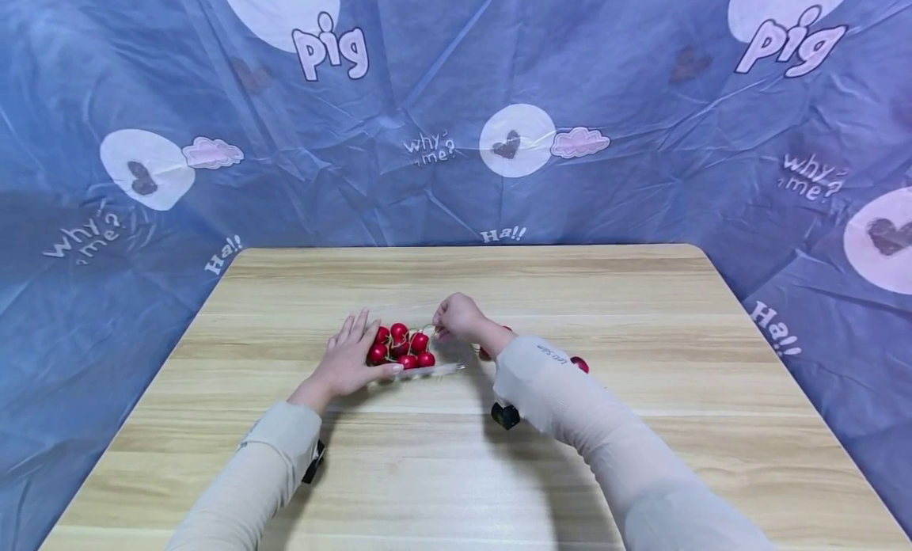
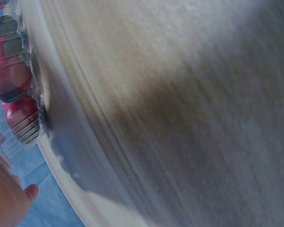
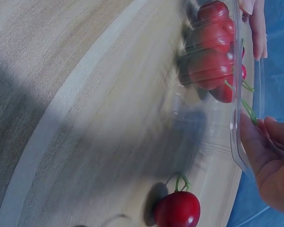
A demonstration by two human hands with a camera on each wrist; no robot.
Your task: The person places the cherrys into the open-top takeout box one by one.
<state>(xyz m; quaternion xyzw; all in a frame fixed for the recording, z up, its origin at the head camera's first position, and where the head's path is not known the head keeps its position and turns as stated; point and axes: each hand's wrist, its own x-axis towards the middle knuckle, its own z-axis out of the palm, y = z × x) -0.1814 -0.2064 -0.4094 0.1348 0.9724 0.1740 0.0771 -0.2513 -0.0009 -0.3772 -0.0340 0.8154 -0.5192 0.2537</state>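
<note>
A clear plastic box (image 1: 449, 370) lies mid-table with several red cherries (image 1: 399, 347) gathered in its left part. My left hand (image 1: 345, 362) rests at the box's left end, fingers stretched and spread, thumb along the near rim. Over the right part of the box, my right hand (image 1: 459, 317) pinches a green cherry stem (image 3: 248, 111) between thumb and forefinger. In the right wrist view that stem runs toward the cherries inside the clear wall. The left wrist view shows cherries (image 2: 12, 78) through the ribbed side, with part of a hand (image 2: 7, 198) below.
A loose cherry (image 1: 579, 364) sits on the wooden table (image 1: 641, 298) right of the right forearm. Another cherry (image 1: 485, 353) is partly hidden by the right wrist. One loose cherry (image 3: 177, 209) with its stem shows large in the right wrist view. Blue printed cloth (image 1: 427, 76) surrounds the table.
</note>
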